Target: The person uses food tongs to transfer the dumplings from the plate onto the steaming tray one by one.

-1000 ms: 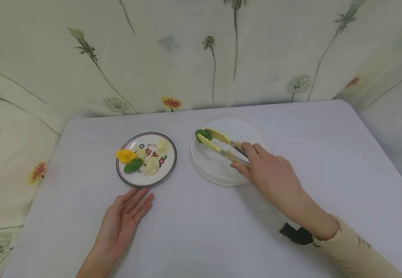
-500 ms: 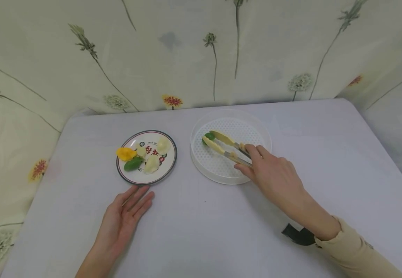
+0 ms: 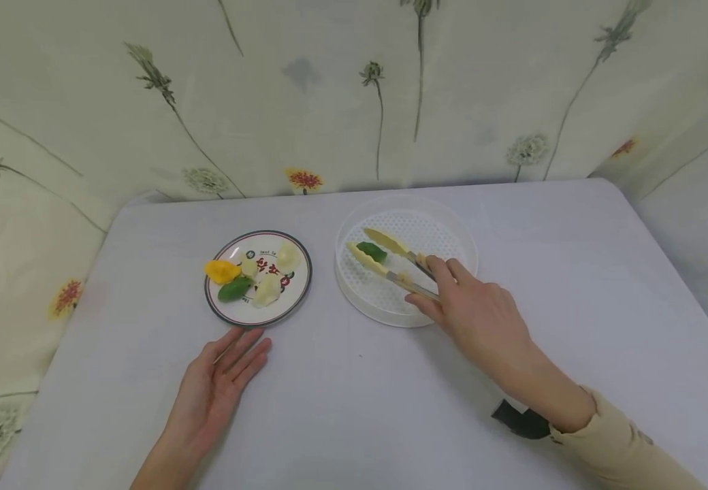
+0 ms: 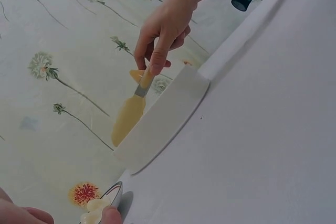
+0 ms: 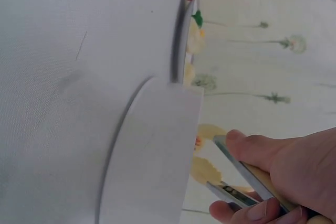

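My right hand (image 3: 479, 309) holds a pair of tongs (image 3: 369, 263) with yellow tips and metal arms. The tips stand spread apart inside a round white tray (image 3: 384, 317) with a perforated floor. Between them a small dark green piece (image 3: 372, 252), its kind unclear, lies on that floor. Palm up, my left hand (image 3: 212, 391) lies with loosely extended fingers, the fingertips at the near edge of a rimmed plate (image 3: 289, 304). On the plate are a yellow piece (image 3: 222, 271), a green piece (image 3: 235, 288) and pale pieces (image 3: 266, 290). In the right wrist view, thumb and fingers grip the tongs (image 5: 241, 170).
Both the plate and the tray stand on a white-covered table (image 3: 354, 408), toward its far edge. Behind the table hangs a flower-printed cloth (image 3: 329, 109). A black device (image 3: 521, 420) is strapped at the right wrist, beside the beige sleeve (image 3: 623, 442).
The tongs pinched the green piece at the tray's left, then shifted slightly right. Their tips have now spread, and the green piece lies free between them. My left hand has stayed put.
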### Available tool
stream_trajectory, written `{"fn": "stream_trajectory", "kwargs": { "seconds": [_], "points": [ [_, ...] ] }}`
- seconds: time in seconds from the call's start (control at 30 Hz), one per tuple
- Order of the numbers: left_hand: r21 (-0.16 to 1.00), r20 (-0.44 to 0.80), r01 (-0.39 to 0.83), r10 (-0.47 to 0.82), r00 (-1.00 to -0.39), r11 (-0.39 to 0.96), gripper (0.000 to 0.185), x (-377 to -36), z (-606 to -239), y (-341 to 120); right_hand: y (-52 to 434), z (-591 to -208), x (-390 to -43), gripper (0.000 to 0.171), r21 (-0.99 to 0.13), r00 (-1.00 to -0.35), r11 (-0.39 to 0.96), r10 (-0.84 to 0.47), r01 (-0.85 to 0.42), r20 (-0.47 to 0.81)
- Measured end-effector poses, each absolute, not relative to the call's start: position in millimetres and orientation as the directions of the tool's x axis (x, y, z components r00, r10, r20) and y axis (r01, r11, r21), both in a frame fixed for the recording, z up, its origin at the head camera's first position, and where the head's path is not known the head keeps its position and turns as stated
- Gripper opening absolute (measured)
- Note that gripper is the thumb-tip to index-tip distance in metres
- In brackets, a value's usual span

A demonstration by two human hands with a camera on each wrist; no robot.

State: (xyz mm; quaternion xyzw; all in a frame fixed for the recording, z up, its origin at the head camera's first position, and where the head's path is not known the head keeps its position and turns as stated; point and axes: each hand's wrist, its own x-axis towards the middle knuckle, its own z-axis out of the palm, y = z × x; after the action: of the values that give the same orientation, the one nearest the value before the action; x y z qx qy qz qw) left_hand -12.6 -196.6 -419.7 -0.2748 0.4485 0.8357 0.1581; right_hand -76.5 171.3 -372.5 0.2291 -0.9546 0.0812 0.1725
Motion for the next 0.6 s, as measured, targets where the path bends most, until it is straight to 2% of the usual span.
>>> {"fn": "stream_trajectory", "kwargs": {
  "seconds": [0.2, 0.37, 0.6],
  "points": [
    [0.671, -0.597, -0.51, 0.015, -0.802, -0.539, 0.059, -12.7, -419.2, -196.9, 158.7, -371.3, -73.0, 0.058, -0.074, -0.832, 0.88, -0.412, -0.469, 0.37],
    [0.673, -0.597, -0.511, 0.014, -0.802, -0.535, 0.059, -13.5, -418.6, -195.4, 144.8, -373.0, -69.7, 0.061, -0.071, -0.843, 0.874, -0.438, -0.481, 0.313],
    [0.677, -0.602, -0.514, 0.005, -0.799, -0.527, 0.058, -13.5, -418.5, -194.7, 126.9, -378.9, -64.2, 0.067, -0.059, -0.812, 0.841, -0.498, -0.538, 0.304]
  ]
}}
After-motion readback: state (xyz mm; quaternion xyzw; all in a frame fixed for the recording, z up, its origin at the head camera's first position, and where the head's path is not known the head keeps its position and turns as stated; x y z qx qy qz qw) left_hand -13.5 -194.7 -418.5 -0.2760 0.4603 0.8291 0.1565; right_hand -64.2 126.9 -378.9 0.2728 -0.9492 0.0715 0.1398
